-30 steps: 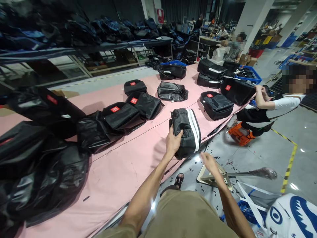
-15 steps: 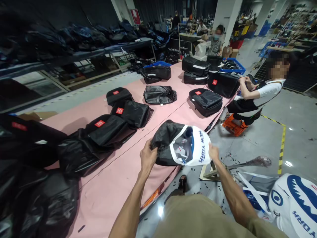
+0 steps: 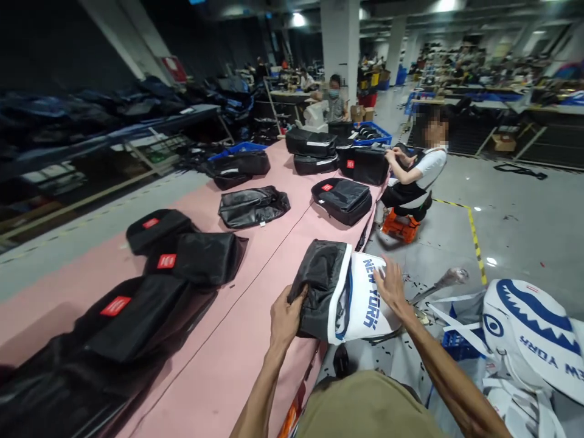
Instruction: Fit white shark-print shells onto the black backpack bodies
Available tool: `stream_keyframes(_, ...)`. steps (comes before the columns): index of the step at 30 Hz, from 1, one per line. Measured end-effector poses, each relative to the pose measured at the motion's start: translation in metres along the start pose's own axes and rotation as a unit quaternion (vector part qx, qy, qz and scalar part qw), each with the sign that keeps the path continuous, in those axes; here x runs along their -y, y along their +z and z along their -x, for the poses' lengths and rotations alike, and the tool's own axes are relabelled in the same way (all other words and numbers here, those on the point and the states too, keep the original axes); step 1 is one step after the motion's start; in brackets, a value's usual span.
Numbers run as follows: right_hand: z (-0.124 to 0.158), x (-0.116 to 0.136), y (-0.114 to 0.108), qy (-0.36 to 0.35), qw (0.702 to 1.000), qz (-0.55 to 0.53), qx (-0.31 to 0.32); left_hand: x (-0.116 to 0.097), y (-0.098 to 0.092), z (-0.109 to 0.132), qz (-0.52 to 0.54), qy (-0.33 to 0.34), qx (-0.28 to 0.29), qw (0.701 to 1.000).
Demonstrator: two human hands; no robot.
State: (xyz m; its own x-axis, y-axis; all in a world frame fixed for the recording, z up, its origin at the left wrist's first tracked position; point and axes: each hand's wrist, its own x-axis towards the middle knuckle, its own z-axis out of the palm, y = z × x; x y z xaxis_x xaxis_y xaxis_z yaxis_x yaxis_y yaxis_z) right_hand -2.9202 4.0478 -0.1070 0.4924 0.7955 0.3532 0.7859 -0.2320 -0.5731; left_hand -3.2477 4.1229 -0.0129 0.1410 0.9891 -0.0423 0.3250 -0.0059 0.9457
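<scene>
the left hand [image 3: 285, 316] is clenched on the near black edge of the bag [image 3: 340, 292], fingers curled into the folded fabric. the right hand [image 3: 390, 286] lies spread and released on the bag's white printed panel, pressing it flat rather than gripping. the bag rests at the near right edge of the pink counter [image 3: 237, 365], its white side overhanging toward the floor.

handling judgement: the bag appears soft and limp, made of thin coated fabric that creases under the fingers. it is probably light, and the glossy black surface may be slippery. the firmest hold is likely at a seam or bunched edge, as the left hand has it; a flat palm will only steady it.

to the right, on the floor, lies a pile of white bags [image 3: 524, 340] with a blue shark-face print. further along the counter lie black bags with red labels [image 3: 182, 258], separate from one another. beyond these, a co-worker [image 3: 415, 176] crouches at the counter's right edge, both hands on a black bag. at the far end stands a blue crate [image 3: 374, 135].
</scene>
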Motion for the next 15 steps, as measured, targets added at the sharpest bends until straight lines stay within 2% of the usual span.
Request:
stream_keyframes(1,-0.002,0.012,-0.016,-0.092,0.995,-0.003,-0.033,-0.009,0.006,-0.004,0.011,0.007,0.032,0.999)
stream_keyframes(3,-0.003,0.038,-0.041,-0.257,0.966,0.012,-0.021,-0.027,0.015,-0.016,0.031,0.022,0.107,0.994)
stream_keyframes(4,-0.003,0.049,-0.051,-0.317,0.948,0.025,-0.001,-0.036,0.019,-0.023,0.041,0.029,0.151,0.987)
stream_keyframes(6,-0.001,0.063,-0.064,-0.386,0.921,0.048,0.015,-0.052,0.027,-0.040,0.042,0.046,0.249,0.966)
stream_keyframes(9,0.009,0.060,-0.080,-0.417,0.906,0.064,-0.041,-0.070,0.046,-0.066,0.017,0.093,0.385,0.918)
stream_keyframes(11,0.027,0.050,-0.094,-0.414,0.905,0.071,-0.069,-0.077,0.070,-0.077,0.000,0.119,0.462,0.879)
stream_keyframes(13,0.053,0.041,-0.111,-0.360,0.926,0.086,-0.071,-0.079,0.100,-0.080,-0.007,0.130,0.522,0.843)
stream_keyframes(15,0.084,0.036,-0.128,-0.265,0.955,0.112,-0.072,-0.080,0.132,-0.073,0.001,0.150,0.541,0.827)
